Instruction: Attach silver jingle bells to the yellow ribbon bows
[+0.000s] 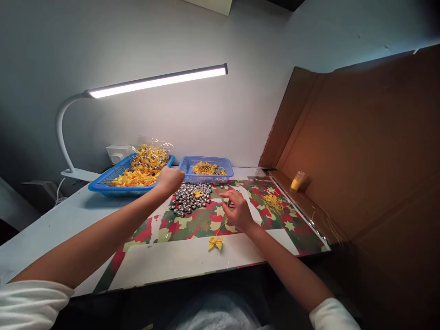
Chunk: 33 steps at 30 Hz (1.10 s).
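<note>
The left hand [170,180] is curled into a loose fist over the near rim of the large blue basket [103,187] of yellow bows, at 10 o'clock from the pile of silver bells [190,198]; whether it holds anything I cannot tell. The right hand [238,211] rests on the patterned mat [192,224], fingers [225,196] pinched together near the bells, what they pinch too small to see. The bells look small, hard, smooth and prone to roll, best pinched singly. A soft, light ribbon bow [215,243] lies on the desk [51,220] at 7 o'clock from the right hand, best lifted at its knot.
</note>
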Motion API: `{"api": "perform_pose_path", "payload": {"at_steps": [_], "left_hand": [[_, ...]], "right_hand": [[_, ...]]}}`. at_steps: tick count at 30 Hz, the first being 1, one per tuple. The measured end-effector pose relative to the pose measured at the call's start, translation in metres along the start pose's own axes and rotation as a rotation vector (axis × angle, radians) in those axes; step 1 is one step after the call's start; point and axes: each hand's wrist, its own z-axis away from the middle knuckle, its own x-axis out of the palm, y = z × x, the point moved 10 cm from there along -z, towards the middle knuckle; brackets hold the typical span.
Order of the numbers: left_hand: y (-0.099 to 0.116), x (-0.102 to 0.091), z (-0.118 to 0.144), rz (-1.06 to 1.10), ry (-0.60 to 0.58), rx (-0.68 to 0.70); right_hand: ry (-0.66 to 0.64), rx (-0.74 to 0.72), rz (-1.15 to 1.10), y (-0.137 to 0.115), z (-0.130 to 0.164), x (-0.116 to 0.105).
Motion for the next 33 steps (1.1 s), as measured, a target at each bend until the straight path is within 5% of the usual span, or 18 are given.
{"api": "perform_pose_path", "payload": {"at_steps": [6, 10, 17, 21, 24, 33], "left_hand": [[0.107, -0.051, 0.045, 0.122, 0.106, 0.242], [0.134, -0.045, 0.057, 0.189, 0.034, 0.265], [0.147, -0.014, 0.067, 0.204, -0.052, 0.343], [0.127, -0.003, 0.078, 0.349, -0.041, 0.123], [0.115, -0.001, 0.085, 0.449, -0.060, 0.012], [0.116, -0.007, 0.084, 0.520, -0.087, 0.087]], "right_hand": [[-0.190, -0.021, 0.577, -0.015, -0.014, 0.020], [-0.340, 0.027, 0.726, -0.001, -0.006, 0.024], [-0.271, 0.071, 0.790, 0.011, 0.010, 0.009], [-0.180, 0.112, 0.808, 0.011, 0.016, -0.001], [-0.155, 0.132, 0.801, 0.009, 0.020, -0.003], [-0.113, 0.240, 0.642, 0.017, 0.024, -0.004]]}}
